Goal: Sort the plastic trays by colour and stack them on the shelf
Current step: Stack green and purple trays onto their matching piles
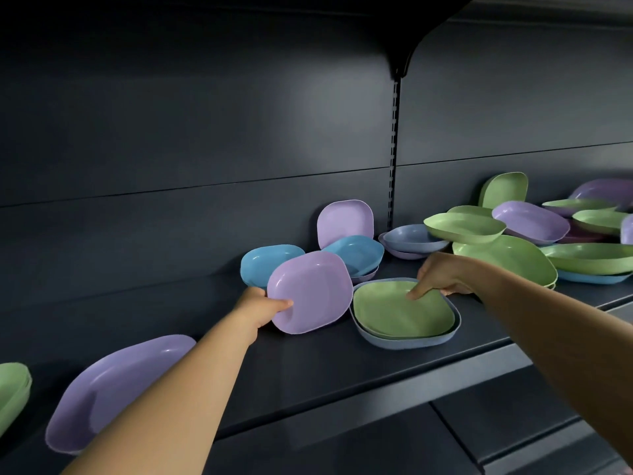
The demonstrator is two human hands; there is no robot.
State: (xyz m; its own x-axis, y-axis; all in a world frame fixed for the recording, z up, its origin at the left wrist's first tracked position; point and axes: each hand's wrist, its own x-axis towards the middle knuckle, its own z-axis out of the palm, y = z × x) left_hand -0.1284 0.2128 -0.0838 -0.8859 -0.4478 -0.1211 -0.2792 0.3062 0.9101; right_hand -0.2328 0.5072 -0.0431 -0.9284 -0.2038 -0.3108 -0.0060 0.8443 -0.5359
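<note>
My left hand [260, 308] grips the near rim of a purple tray [313, 291], holding it tilted up on the dark shelf [308, 368]. My right hand [442, 277] pinches the far rim of a green tray [400, 315], thumb inside it; this tray lies nested in a grey-blue tray [407, 341]. Behind them lie a blue tray [262, 262], another blue tray [358, 252] and an upright purple tray [344, 221] leaning on the back wall. At the near left stands a purple stack [113, 382] beside a green stack [12, 389].
A jumble of green, purple and blue trays [534, 234] covers the shelf's right part. A slotted upright [394, 149] and bracket divide the back wall. The shelf's front edge [394, 395] runs diagonally, with a lower shelf [513, 416] beneath.
</note>
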